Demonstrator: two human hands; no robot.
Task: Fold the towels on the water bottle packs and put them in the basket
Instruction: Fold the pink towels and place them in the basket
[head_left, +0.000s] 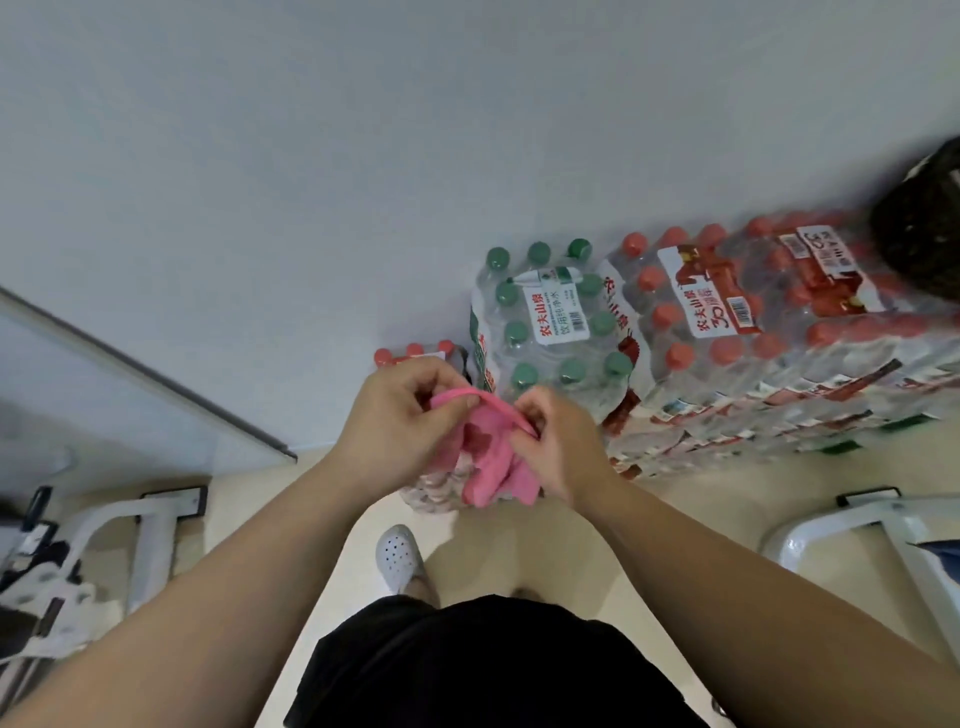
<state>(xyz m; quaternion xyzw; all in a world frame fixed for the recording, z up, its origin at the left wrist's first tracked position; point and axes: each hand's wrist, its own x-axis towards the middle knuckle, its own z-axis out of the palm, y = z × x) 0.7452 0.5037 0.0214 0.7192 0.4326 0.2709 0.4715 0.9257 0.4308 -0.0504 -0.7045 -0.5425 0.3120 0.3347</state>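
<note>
View looking straight down from a person's head. In the centre of the frame, two bare hands hold a small pink towel (488, 452) of soft, slightly fuzzy cloth. The left hand (400, 415) pinches one end of the towel's top edge between thumb and curled fingers. The right hand (561, 441) pinches the other end the same way. Between them that edge is pulled into a narrow, rolled band. The rest of the towel hangs below the grip in loose, crumpled folds, in the gap between the two wrists.

Just beyond the hands, against a pale grey wall (311, 156), stand shrink-wrapped packs of clear plastic water bottles. A green-capped pack (556, 332) sits directly above the hands. Stacked red-capped packs (753, 322) stretch towards the right edge, their glossy film carrying white and red labels. At the far upper right, a dark, rounded, woven-looking basket (924, 234) rests on the red-capped packs; it is blurred.

Below the hands, on a smooth cream floor (483, 545), are a white perforated shoe (397, 553) and black shorts (493, 665). White metal frames (150, 519) stand at the lower left and lower right.
</note>
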